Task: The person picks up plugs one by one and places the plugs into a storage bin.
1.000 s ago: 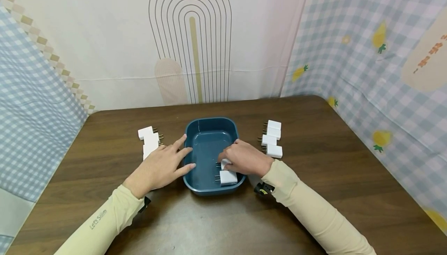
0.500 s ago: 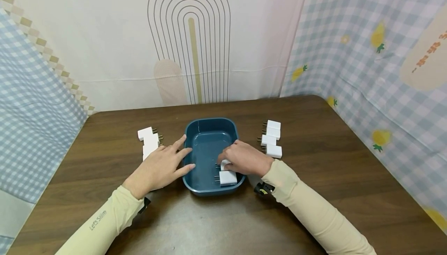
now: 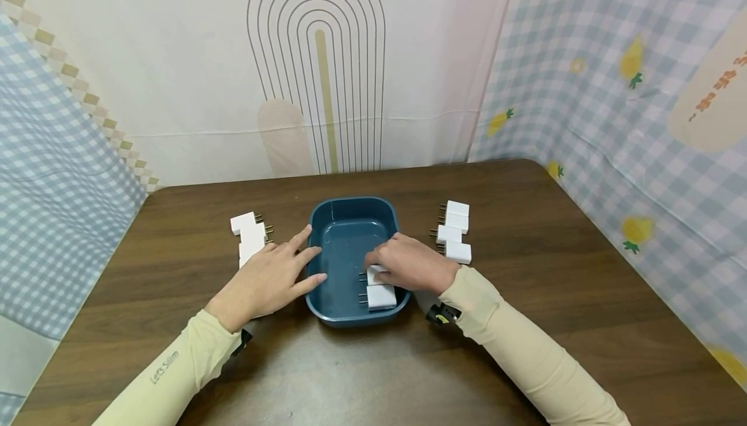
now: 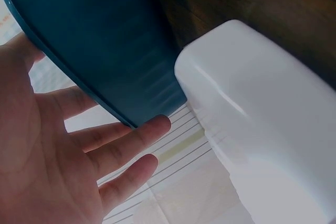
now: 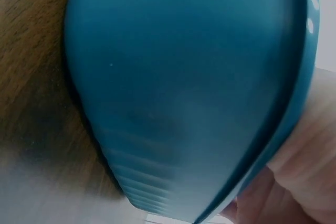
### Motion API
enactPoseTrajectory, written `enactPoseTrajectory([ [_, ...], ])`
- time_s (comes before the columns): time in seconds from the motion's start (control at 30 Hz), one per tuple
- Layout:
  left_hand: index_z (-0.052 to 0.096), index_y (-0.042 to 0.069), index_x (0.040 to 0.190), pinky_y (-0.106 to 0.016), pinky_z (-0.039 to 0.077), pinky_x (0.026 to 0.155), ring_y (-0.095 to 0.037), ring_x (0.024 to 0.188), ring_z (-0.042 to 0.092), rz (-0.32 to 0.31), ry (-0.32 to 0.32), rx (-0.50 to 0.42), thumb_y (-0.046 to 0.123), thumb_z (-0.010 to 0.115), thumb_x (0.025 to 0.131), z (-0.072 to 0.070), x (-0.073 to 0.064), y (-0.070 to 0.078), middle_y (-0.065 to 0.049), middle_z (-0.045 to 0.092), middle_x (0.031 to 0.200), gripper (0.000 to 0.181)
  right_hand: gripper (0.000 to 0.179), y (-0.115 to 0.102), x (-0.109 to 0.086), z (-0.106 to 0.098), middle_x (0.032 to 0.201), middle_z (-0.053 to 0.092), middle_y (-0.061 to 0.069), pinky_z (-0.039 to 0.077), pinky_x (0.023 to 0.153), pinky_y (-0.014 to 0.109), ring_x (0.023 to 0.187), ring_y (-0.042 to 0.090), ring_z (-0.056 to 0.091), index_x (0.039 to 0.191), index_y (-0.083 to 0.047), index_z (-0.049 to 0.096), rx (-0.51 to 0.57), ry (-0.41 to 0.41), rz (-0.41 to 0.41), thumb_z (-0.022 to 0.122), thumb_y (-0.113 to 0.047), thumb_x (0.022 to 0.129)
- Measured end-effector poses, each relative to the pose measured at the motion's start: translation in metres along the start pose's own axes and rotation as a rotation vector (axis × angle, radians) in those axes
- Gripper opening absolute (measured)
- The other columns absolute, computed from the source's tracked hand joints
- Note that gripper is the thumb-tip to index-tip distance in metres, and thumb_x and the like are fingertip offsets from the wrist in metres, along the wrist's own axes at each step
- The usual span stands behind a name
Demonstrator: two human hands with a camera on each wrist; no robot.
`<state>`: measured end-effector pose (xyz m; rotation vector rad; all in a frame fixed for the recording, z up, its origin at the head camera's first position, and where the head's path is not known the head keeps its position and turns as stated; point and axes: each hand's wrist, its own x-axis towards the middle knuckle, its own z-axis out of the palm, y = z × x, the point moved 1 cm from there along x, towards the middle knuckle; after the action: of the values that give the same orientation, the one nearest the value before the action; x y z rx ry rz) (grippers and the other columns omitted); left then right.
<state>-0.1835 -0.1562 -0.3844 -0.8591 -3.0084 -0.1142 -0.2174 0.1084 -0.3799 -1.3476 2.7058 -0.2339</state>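
Note:
A dark blue plastic basin [image 3: 344,264] stands mid-table with two white plug adapters inside at its near right. My right hand [image 3: 411,264] reaches over the basin's right rim and pinches the farther white plug adapter [image 3: 376,274], whose metal pins point left. Just in front of it lies the other plug adapter [image 3: 382,297]. My left hand [image 3: 265,277] spreads its fingers over the basin's left rim, holding nothing. In the left wrist view those fingers [image 4: 126,148] lie along the rim. The right wrist view shows mostly the basin's outer wall [image 5: 184,87], which hides the right fingertips.
Left of the basin a row of white plug adapters [image 3: 251,235] lies partly under my left hand. To the right is another group of several white adapters [image 3: 457,224], pins facing left. A patterned cloth [image 3: 432,56] hangs behind the wooden table [image 3: 525,231].
The pinched plug adapter has shifted slightly to the left inside the basin, showing more of its pins. My left hand and the basin stay in place.

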Motion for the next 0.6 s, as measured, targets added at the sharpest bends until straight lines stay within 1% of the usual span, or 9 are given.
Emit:
enactPoseTrajectory([
  [0.1,0.056,0.012,0.145,-0.056,0.042,0.111,-0.034,0.137,0.054,0.001,0.0,-0.004,0.06,0.047,0.101,0.0,0.0,0.0,-0.018,0.032,0.165,0.066,0.021,0.001,0.0,-0.001,0.107,0.078,0.001,0.059,0.083,0.029,0.082,0.005,0.068,0.115,-0.014,0.075,0.008,-0.001,0.009,0.068,-0.025,0.098],
  [0.17,0.056,0.012,0.145,-0.057,0.043,0.111,-0.034,0.137,0.055,0.001,0.002,-0.007,0.06,0.048,0.101,0.0,0.0,0.0,-0.018,0.032,0.164,0.066,0.023,0.001,-0.001,-0.002,0.109,0.077,0.002,0.059,0.083,0.029,0.082,0.005,0.068,0.117,-0.013,0.074,0.012,-0.005,0.019,0.066,-0.026,0.099],
  [0.27,0.057,0.012,0.144,-0.057,0.043,0.11,-0.034,0.137,0.055,0.002,0.008,-0.003,0.06,0.048,0.1,0.0,0.0,0.0,-0.018,0.032,0.164,0.066,0.026,0.002,-0.003,-0.007,0.113,0.076,0.003,0.06,0.087,0.031,0.089,0.008,0.07,0.121,-0.012,0.073,0.017,-0.005,0.04,0.065,-0.026,0.1],
  [0.4,0.057,0.012,0.144,-0.057,0.043,0.111,-0.034,0.137,0.055,0.002,0.007,0.004,0.062,0.047,0.1,0.0,0.0,0.0,-0.018,0.032,0.164,0.067,0.027,0.003,-0.007,-0.013,0.116,0.076,0.004,0.059,0.09,0.034,0.101,0.014,0.072,0.121,-0.011,0.073,0.019,0.02,0.056,0.065,-0.026,0.1],
  [0.47,0.057,0.012,0.144,-0.057,0.043,0.11,-0.034,0.137,0.055,0.003,0.007,0.005,0.062,0.046,0.1,0.0,0.0,0.0,-0.018,0.032,0.164,0.067,0.026,0.003,-0.009,-0.016,0.116,0.075,0.004,0.059,0.091,0.035,0.104,0.016,0.072,0.119,-0.011,0.074,0.01,0.037,0.055,0.066,-0.026,0.099],
  [0.6,0.057,0.012,0.144,-0.057,0.043,0.11,-0.033,0.136,0.056,0.005,0.012,0.005,0.062,0.045,0.1,0.0,0.0,0.0,-0.018,0.032,0.164,0.067,0.025,0.007,-0.012,-0.022,0.113,0.075,0.004,0.058,0.09,0.035,0.103,0.017,0.069,0.116,-0.011,0.075,-0.006,0.069,0.059,0.066,-0.027,0.099],
])
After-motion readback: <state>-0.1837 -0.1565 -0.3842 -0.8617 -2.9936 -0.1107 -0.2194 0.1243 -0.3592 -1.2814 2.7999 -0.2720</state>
